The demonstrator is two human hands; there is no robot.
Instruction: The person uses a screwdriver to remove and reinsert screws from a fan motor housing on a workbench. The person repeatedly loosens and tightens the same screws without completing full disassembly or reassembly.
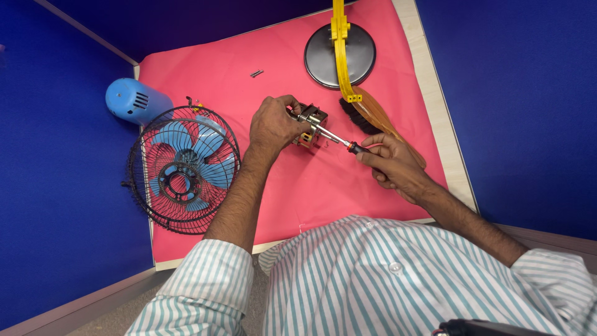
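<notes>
My left hand (273, 127) grips a small metal fan motor (311, 124) that rests on the pink cloth (323, 186). My right hand (392, 165) holds a screwdriver (339, 140) with a red and black handle. Its shaft points up and left, and its tip meets the motor. Both hands are near the middle of the cloth.
A black wire fan guard with blue blades (183, 171) lies at the left edge, beside a blue motor cover (134, 99). A round black base (340, 56) with a yellow arm (341, 50) stands at the back. A wooden-handled brush (370, 115) and small screws (256, 73) lie nearby.
</notes>
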